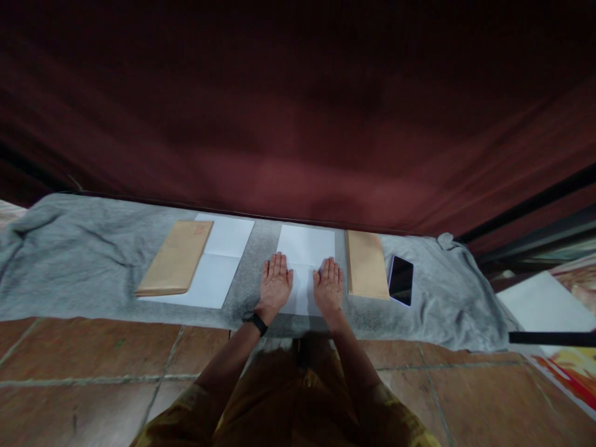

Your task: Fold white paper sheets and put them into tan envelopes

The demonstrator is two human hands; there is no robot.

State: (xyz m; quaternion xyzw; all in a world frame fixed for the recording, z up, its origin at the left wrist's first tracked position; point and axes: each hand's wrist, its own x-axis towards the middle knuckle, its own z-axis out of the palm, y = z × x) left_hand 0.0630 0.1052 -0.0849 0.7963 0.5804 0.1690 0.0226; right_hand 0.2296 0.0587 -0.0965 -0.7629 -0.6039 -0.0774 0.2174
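Observation:
A sheet of white paper (pixel 302 248) with a crease across it lies in front of me on a grey cloth. My left hand (pixel 275 284) rests palm down along its left edge, fingers stretched out, a dark band on the wrist. On the right edge of the sheet, my right hand (pixel 328 287) is likewise palm down, fingers straight. Neither hand grips anything. Just right of my right hand lies a brown envelope or stack of them (pixel 367 264). To the left, more brown envelopes (pixel 179 257) partly cover another creased white sheet (pixel 223 267).
A smartphone (pixel 401 280) with a dark screen lies right of the right-hand envelope. The grey cloth (pixel 447 298) drapes over a long, narrow surface. Behind it hangs a dark red curtain (pixel 298 149). White paper (pixel 544 304) and a black bar (pixel 554 338) are at the far right, above tiled floor (pixel 93 354).

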